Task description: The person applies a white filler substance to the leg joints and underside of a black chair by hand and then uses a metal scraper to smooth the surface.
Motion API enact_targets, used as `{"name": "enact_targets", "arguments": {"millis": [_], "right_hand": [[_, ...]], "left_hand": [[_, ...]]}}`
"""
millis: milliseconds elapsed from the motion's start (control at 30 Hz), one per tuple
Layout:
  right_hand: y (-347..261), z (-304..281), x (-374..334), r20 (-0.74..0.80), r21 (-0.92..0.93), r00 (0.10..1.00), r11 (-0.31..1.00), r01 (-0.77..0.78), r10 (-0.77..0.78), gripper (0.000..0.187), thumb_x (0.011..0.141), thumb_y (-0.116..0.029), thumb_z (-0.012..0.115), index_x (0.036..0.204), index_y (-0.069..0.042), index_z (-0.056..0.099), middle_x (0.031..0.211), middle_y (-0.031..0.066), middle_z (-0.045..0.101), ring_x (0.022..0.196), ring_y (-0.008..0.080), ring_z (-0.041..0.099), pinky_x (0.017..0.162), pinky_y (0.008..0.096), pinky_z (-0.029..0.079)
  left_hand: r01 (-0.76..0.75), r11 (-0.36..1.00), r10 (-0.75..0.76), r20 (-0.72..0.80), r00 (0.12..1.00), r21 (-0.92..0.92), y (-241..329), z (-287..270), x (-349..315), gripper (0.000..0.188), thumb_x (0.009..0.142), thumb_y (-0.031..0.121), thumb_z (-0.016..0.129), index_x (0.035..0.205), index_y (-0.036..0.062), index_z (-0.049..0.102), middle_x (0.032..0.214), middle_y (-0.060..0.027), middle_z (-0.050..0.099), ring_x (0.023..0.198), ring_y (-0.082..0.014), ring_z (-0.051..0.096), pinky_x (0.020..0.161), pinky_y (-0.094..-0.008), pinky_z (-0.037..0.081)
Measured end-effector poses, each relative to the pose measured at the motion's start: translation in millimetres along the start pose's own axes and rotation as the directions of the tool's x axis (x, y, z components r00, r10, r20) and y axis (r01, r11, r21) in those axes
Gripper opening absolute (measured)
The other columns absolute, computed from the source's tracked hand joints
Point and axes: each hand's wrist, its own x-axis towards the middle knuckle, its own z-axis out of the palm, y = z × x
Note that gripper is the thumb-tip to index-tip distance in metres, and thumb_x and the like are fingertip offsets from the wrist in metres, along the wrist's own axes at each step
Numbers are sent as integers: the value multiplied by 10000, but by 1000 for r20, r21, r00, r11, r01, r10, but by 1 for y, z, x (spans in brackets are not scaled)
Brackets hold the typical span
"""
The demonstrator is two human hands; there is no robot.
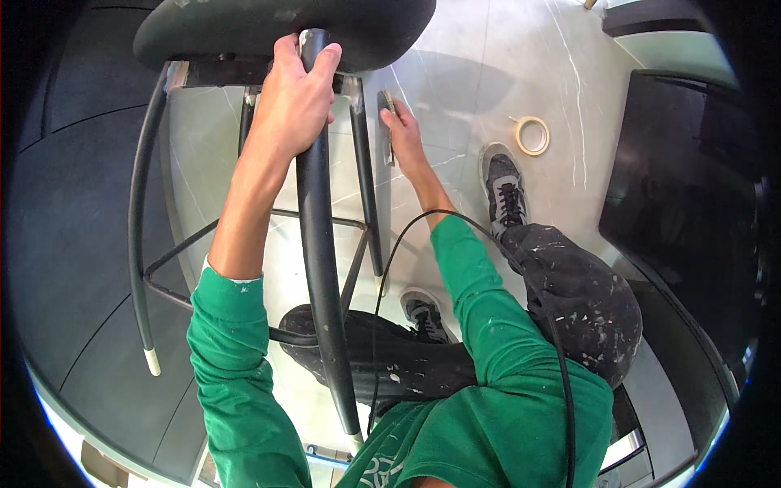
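Note:
A black bar stool is tipped in front of me, its dark padded seat [370, 32] at the top and its legs pointing back toward me. My left hand [293, 106] is closed around the upper end of the nearest black leg [316, 220], just below the seat. Pale tips cap the legs. To the right of the stool, low near the floor, my right hand [406, 137] is closed on a slim, dark-ended hand tool [385, 102]. Its exact kind is hard to make out, since my fingers cover part of it.
A roll of masking tape [533, 136] lies on the pale marbled floor [561, 49], beyond my right shoe [506, 191]. Dark panels [81, 187] flank the left side, and a black cabinet-like block [675, 154] the right. A thin black cable [561, 366] loops over my right arm.

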Motion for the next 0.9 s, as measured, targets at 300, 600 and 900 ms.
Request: {"name": "enact_targets", "arguments": {"millis": [300,600,900], "right_hand": [[4,35,2,102,-670,878,620,408,-468,342,917,-144,672,1210,27,721,935,192,603,916,370,606,817,460,500],[-1,49,24,210,-830,791,323,455,-575,362,908,-110,651,1242,16,715,920,175,605,921,366,599,821,491,476],[4,47,17,233,-796,796,361,486,-558,190,888,-119,667,1022,-1,734,891,185,600,899,392,595,798,503,467]], "left_hand": [[-3,1000,3,-4,1000,11,0,1,-2,709,1022,433,594,1466,-80,388,791,-127,656,608,-199,659,602,-356,553],[-10,1000,10,-17,1000,-7,-5,2,1,691,1023,424,592,1434,-96,400,805,-153,666,625,-233,682,622,-375,570],[-10,1000,10,-26,1000,7,-9,-3,0,675,1018,403,593,1399,-123,408,828,-209,684,639,-277,705,620,-404,578]]}}
